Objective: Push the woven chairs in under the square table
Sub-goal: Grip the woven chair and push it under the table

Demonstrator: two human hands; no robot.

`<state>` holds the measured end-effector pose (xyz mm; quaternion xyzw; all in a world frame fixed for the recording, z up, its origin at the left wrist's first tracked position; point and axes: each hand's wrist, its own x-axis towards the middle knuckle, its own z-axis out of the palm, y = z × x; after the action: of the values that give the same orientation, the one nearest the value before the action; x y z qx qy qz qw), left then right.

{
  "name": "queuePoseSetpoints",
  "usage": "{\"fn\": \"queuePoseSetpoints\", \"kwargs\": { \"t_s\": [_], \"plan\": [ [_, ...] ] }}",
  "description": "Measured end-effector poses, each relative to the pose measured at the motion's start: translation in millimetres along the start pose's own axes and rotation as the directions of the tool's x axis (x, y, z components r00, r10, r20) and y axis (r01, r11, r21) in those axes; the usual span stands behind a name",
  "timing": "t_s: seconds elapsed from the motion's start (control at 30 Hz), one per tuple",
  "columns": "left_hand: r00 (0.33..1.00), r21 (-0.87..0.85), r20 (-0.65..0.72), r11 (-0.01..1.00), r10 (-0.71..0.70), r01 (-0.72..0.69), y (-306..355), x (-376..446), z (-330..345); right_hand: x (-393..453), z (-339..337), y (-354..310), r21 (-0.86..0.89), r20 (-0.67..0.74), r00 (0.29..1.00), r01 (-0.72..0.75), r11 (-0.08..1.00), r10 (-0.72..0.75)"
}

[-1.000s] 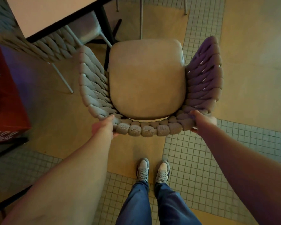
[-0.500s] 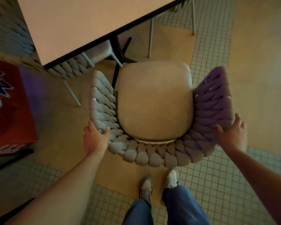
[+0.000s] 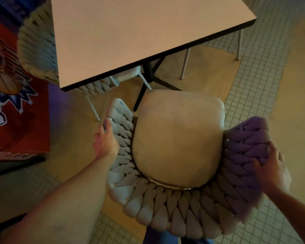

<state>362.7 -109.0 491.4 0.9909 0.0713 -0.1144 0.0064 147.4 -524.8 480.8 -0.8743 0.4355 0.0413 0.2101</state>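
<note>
A woven chair (image 3: pixel 165 208) with a thick braided back and a beige seat cushion (image 3: pixel 179 138) stands right below me, its front edge near the corner of the square table (image 3: pixel 139 32). My left hand (image 3: pixel 105 141) lies flat against the outside of the chair's left arm. My right hand (image 3: pixel 269 166) grips the outside of the right arm, which looks purple in the light. A second woven chair (image 3: pixel 35 46) sits tucked at the table's left side, partly hidden by the tabletop. The table's black pedestal base (image 3: pixel 149 74) shows beneath.
A red box with a basketball graphic (image 3: pixel 12 103) stands at the left. Thin metal legs of another chair (image 3: pixel 185 62) show beyond the table. The floor mixes small square tiles (image 3: pixel 253 76) and smooth tan panels. My jeans show at the bottom edge.
Both hands slid from the chair's back corners forward onto its side arms. The chair now sits closer under me, and the tabletop fills more of the view.
</note>
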Motion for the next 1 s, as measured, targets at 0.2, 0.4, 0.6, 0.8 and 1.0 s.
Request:
{"fn": "queuePoseSetpoints", "kwargs": {
  "t_s": [0.2,0.4,0.6,0.8,1.0],
  "plan": [
    [0.995,0.025,0.078,0.998,-0.059,0.057,0,25,-2,-1,1,2,0.021,-0.005,1.0,-0.004,1.0,0.004],
    [0.986,0.033,0.139,0.995,-0.096,0.092,-5,45,-2,2,-2,-3,0.003,0.048,0.999,-0.001,1.0,0.001],
    [0.969,0.035,0.228,0.995,-0.098,0.093,-6,50,-6,5,-1,-4,0.013,0.045,0.999,0.006,1.0,-0.007],
    [0.968,0.002,0.235,0.996,-0.092,0.094,-6,48,-8,13,-5,-11,-0.007,0.047,0.999,-0.018,1.0,0.018],
    [0.959,-0.03,0.239,0.986,-0.151,0.162,1,38,-10,41,-11,-13,-0.018,0.045,0.998,0.044,0.999,-0.043]
  ]
}}
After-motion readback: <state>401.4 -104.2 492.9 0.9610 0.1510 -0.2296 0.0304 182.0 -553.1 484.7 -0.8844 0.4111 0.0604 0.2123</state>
